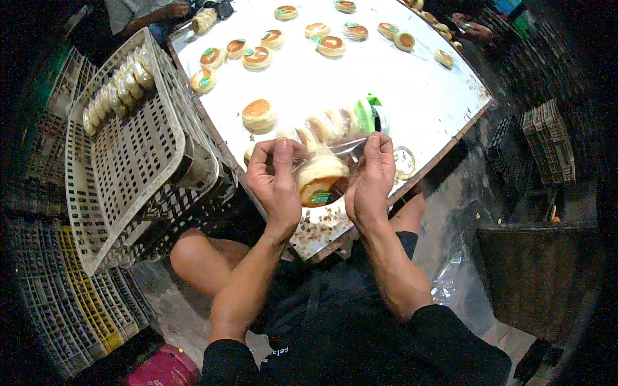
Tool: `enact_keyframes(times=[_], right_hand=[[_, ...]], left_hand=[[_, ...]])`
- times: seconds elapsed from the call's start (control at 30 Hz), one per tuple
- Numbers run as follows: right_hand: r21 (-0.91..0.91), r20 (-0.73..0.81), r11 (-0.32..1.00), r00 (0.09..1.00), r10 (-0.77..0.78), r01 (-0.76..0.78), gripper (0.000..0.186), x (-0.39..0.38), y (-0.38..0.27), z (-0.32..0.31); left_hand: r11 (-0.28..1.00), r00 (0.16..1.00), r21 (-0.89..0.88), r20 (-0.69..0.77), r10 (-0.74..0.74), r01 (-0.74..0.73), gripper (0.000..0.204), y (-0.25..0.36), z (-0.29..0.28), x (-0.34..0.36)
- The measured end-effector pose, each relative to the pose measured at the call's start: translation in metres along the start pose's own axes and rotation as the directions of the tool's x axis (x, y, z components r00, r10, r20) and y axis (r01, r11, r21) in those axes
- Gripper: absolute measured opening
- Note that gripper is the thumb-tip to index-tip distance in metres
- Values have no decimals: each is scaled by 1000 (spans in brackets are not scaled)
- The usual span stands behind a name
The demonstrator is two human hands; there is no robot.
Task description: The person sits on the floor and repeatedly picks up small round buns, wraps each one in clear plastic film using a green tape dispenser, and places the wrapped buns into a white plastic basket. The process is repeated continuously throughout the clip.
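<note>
Between my hands hangs a round bun [323, 174] with a browned face and a green label, inside a clear plastic bag [351, 149]. My left hand [278, 180] pinches one upper corner of the bag between thumb and fingers. The opposite corner is gripped by my right hand [373, 177], so the film is stretched across. Just beyond the bag lies a row of pale buns [328, 125], partly covered by the film. A green-and-white object [368, 116] stands at the row's right end; its kind is unclear. One unlabelled bun [259, 116] rests beyond my left hand.
Several buns [330, 45], many with green labels, are spread over the white table [425, 96]. On the left, a plastic crate [138, 145] holds a row of bagged buns [119, 90]. A round container [404, 162] sits by the right edge. Crumbs [320, 225] lie at the near corner.
</note>
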State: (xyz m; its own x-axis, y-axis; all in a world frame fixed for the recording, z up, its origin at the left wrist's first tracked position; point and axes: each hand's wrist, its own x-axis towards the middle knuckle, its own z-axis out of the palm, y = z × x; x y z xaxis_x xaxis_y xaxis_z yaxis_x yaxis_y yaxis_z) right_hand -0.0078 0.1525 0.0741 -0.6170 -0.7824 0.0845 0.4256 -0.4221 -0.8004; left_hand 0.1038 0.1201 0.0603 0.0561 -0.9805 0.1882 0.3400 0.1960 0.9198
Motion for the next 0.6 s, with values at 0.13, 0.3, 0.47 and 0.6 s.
enact_keyframes(times=[0.13, 0.3, 0.47, 0.6], right_hand=[[-288, 164, 956, 981, 106, -55, 18, 4, -10, -7], [-179, 256, 982, 961, 103, -57, 19, 2, -8, 11], [-276, 263, 956, 949, 176, -101, 19, 7, -17, 15], [-237, 273, 970, 953, 128, -63, 19, 8, -20, 24]], left_hand=[[998, 999, 63, -28, -18, 19, 22, 8, -7, 5], [905, 949, 383, 167, -266, 187, 22, 12, -19, 26], [989, 997, 136, 54, -63, 55, 13, 3, -14, 27], [985, 986, 70, 52, -159, 155, 15, 3, -20, 30]])
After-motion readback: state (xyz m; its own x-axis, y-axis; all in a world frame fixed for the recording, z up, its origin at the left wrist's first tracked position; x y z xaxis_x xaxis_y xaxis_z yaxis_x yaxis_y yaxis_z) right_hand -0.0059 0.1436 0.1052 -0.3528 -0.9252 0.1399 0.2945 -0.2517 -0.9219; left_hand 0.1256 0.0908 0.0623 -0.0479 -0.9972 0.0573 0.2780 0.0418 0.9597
